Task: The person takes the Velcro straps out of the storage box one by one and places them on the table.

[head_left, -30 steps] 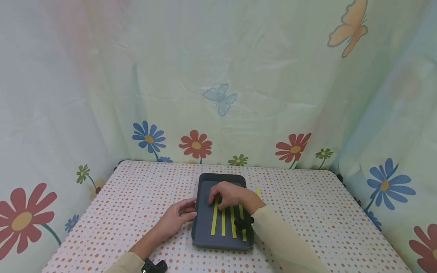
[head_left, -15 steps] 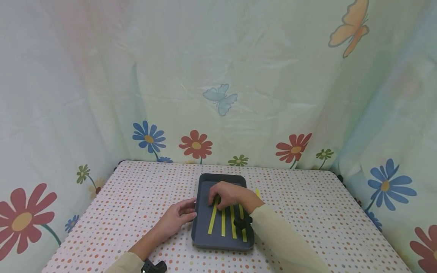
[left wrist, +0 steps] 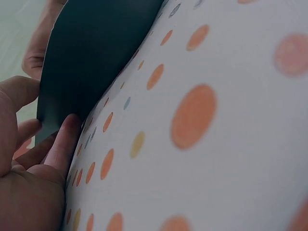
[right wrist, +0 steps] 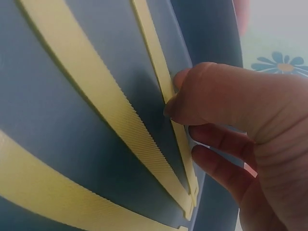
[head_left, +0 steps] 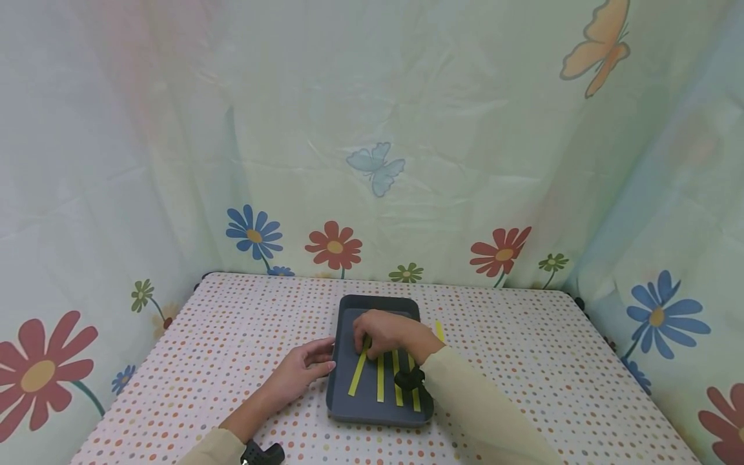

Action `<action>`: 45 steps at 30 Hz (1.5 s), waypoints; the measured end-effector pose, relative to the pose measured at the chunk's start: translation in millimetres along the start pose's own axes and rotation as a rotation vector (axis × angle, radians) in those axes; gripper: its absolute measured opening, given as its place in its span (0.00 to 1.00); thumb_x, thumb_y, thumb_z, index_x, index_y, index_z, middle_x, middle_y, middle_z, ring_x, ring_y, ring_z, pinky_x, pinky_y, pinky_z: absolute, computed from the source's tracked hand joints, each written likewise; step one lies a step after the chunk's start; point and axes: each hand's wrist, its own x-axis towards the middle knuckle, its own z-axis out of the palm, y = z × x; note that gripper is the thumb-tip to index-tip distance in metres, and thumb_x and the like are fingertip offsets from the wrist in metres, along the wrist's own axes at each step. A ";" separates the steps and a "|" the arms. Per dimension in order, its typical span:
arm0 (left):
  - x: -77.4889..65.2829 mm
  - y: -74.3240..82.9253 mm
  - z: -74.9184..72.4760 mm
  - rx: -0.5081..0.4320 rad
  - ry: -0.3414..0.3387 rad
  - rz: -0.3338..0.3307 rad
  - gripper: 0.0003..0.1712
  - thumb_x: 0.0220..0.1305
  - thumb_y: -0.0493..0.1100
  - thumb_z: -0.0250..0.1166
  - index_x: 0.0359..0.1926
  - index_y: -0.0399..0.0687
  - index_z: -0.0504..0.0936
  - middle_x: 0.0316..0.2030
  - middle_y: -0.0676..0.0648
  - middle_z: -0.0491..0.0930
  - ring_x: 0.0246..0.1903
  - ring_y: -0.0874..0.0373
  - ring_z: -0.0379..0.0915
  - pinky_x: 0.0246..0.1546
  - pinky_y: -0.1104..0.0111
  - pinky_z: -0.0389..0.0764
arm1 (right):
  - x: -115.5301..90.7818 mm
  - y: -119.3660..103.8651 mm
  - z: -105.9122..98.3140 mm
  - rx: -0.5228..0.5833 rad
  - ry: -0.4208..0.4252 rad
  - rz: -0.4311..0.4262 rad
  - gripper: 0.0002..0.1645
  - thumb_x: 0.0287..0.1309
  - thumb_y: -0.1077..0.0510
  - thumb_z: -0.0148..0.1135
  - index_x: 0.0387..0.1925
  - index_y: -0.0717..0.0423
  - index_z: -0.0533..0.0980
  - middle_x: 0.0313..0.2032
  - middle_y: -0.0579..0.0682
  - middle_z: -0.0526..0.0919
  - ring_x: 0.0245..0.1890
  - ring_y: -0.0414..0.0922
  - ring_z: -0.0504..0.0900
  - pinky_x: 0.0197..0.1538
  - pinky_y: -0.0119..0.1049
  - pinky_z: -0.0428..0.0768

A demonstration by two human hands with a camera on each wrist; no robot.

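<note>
A dark grey tray (head_left: 372, 416) stands on the table, with several flat yellow strips lying lengthwise in it. My right hand (head_left: 383, 330) reaches in from the right and pinches the leftmost yellow strip (head_left: 356, 378) near its far end. In the right wrist view, thumb and finger grip this slanting strip (right wrist: 155, 57) close over the tray floor; a neighbouring strip (right wrist: 120, 115) shows fine ridges and a notched end. My left hand (head_left: 298, 373) is at the tray's left side, fingers extended, fingertips right at its outer wall (left wrist: 91, 53).
One more yellow strip (head_left: 439, 330) lies outside the tray, partly hidden behind my right forearm. A dotted cloth (head_left: 279, 303) covers the table. Curtains (head_left: 290, 129) printed with flowers and butterflies hang at the back and sides.
The near end of the leftmost strip has swung left, so it now slants away from the others. My right hand has shifted slightly left with it; my left hand has stayed put.
</note>
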 end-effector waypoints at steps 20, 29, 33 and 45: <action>1.2 -1.0 -0.5 0.034 0.005 0.007 0.34 0.72 0.48 0.66 0.75 0.48 0.68 0.68 0.41 0.75 0.64 0.48 0.76 0.60 0.64 0.83 | 5.1 -5.5 0.0 -0.065 -0.011 0.017 0.09 0.50 0.63 0.77 0.30 0.44 0.88 0.35 0.35 0.82 0.38 0.38 0.80 0.46 0.28 0.81; 1.9 -1.5 -0.6 0.028 -0.001 0.008 0.34 0.73 0.48 0.65 0.75 0.48 0.68 0.69 0.41 0.74 0.64 0.48 0.76 0.61 0.63 0.82 | 10.7 -4.6 1.9 -0.061 -0.014 -0.005 0.11 0.49 0.64 0.76 0.28 0.43 0.86 0.33 0.34 0.81 0.35 0.33 0.78 0.43 0.25 0.80; 1.9 -2.0 -0.5 0.022 0.000 0.009 0.33 0.73 0.47 0.65 0.75 0.49 0.68 0.69 0.41 0.74 0.64 0.49 0.76 0.61 0.65 0.82 | 12.4 -5.5 2.2 -0.067 -0.012 -0.009 0.11 0.49 0.64 0.76 0.27 0.42 0.85 0.32 0.34 0.80 0.34 0.33 0.77 0.41 0.25 0.79; 1.5 -1.1 -0.1 0.019 0.003 0.008 0.33 0.73 0.47 0.65 0.75 0.49 0.68 0.69 0.41 0.74 0.64 0.48 0.76 0.60 0.65 0.83 | 14.0 -8.8 1.3 -0.087 0.000 -0.021 0.11 0.49 0.63 0.76 0.26 0.42 0.85 0.30 0.34 0.79 0.31 0.33 0.75 0.37 0.25 0.76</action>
